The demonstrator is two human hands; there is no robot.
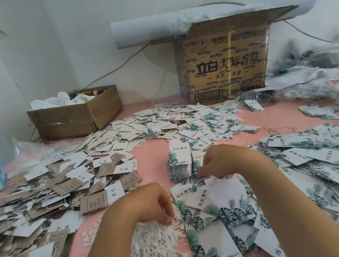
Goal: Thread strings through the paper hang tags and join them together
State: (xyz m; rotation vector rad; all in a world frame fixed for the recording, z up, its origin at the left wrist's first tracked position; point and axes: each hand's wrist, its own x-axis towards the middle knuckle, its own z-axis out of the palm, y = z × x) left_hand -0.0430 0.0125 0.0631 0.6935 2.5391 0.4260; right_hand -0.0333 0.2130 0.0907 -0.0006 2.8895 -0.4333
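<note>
Bright, soft, even light from above. Faint shadow on the wall under the paper roll (140, 31), slight glare on the small box (73, 121) tape. Fisheye bend at the edges. Tags (330, 163) at right are smeared, strings (158, 244) mushy, and focus is soft overall.

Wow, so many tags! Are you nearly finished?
Not nearly. Done: the brown and white tags at the left look strung. In hand: the left hand picks at the white strings, and the right hand pinches a leaf tag. Left: the neat stack and the loose tags behind.
</note>
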